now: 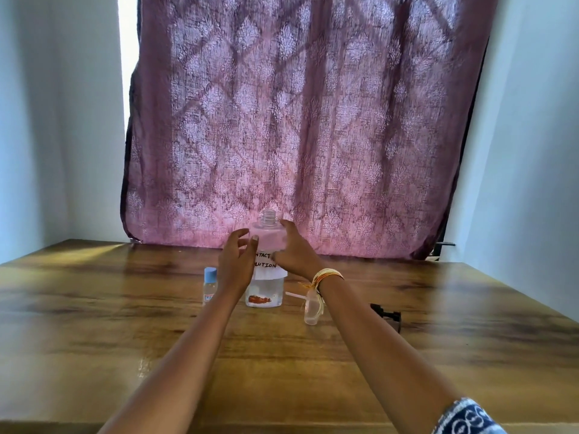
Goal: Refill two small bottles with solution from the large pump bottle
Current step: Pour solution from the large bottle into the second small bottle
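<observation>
Both hands (266, 255) cup large bottle (266, 277); arms outstretched

On the counter (125, 324), the big bottle (265, 289) stands between two small ones: capped bottle (210, 285) left, uncapped bottle (311, 308) right.

Bare forearms, yellow-orange thread bangle (326, 276) (right wrist), blue-white patterned sleeve (468, 418)

Glossy wood table (125, 324), clear plastic btl (266, 233).
</observation>
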Demonstrator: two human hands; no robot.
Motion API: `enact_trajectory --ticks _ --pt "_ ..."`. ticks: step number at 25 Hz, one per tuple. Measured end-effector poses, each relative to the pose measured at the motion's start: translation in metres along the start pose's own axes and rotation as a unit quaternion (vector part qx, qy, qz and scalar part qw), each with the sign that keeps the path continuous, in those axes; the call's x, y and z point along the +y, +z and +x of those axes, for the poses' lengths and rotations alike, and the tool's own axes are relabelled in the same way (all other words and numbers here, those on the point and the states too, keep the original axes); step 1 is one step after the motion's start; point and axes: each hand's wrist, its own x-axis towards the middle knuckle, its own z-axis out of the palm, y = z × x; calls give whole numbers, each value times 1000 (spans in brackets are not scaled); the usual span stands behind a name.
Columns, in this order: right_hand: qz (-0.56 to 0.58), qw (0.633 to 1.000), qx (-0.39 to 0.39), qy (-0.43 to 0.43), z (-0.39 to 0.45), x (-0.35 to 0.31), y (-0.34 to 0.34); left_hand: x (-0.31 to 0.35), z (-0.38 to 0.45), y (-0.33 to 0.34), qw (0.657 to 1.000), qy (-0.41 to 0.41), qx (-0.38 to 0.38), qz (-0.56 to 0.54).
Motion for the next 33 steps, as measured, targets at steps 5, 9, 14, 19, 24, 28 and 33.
enact_trajectory --ticks 5,9,14,19,24,28,33 --pt "1 1000 -6 -19 -5 13 3 -15 0 9 999 17 3 -39" --pt "56 998 14 -38 -8 22 6 -21 7 2 998 34 -37 -26" --pt "42 997 18 -68 -17 26 4 -18 5 -5 992 11 -57 -109" --pt "97 993 44 -50 -28 26 8 -8 -9 -12 986 48 -34 -156" --pt "110 980 114 -117 -57 24 29 5 -33 -15 984 74 -22 -159" --pt "110 978 116 -136 -65 19 29 11 -50 -22 978 73 -22 -193" --pt "145 976 97 -130 -67 25 30 10 -53 -26 976 82 -39 -197"
